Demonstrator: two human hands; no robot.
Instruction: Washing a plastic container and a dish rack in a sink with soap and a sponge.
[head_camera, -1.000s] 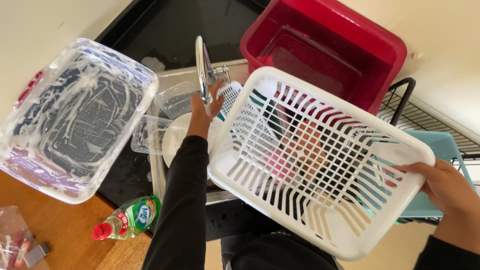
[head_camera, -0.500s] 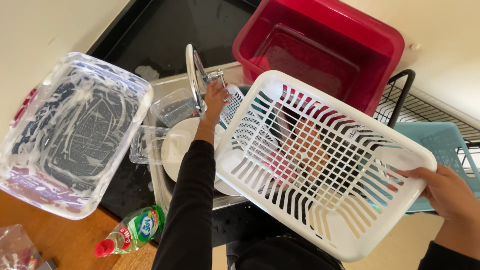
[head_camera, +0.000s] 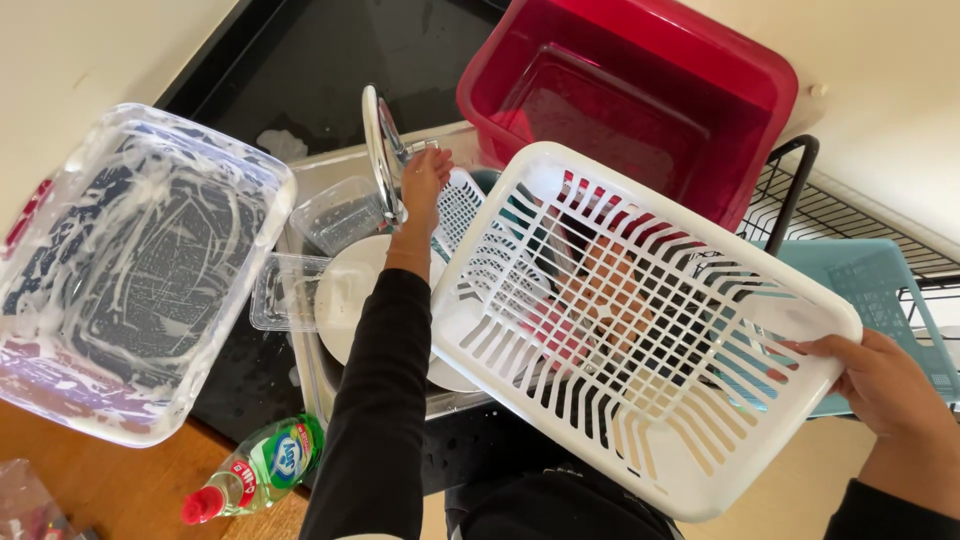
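My right hand (head_camera: 880, 385) grips the right rim of a large white slotted plastic basket (head_camera: 640, 320), which is tilted over the sink. My left hand (head_camera: 425, 180) reaches out past the basket's left edge and rests on the handle of the chrome tap (head_camera: 380, 150). Below the tap the sink holds a white plate (head_camera: 350, 295), a small clear plastic container (head_camera: 285, 290) and another clear tub (head_camera: 340, 215). Through the basket's slots I see more dishes, blurred.
A big clear tub (head_camera: 130, 270) smeared with soap foam sits on the left counter. A red plastic basin (head_camera: 640, 90) stands behind the sink. A light blue basket (head_camera: 880, 290) sits on a black wire rack (head_camera: 800, 190) at right. A green dish soap bottle (head_camera: 255, 475) lies on the wooden counter.
My left hand has moved up from the basket's edge to the tap handle. The white basket stays held in my right hand, shifted slightly.
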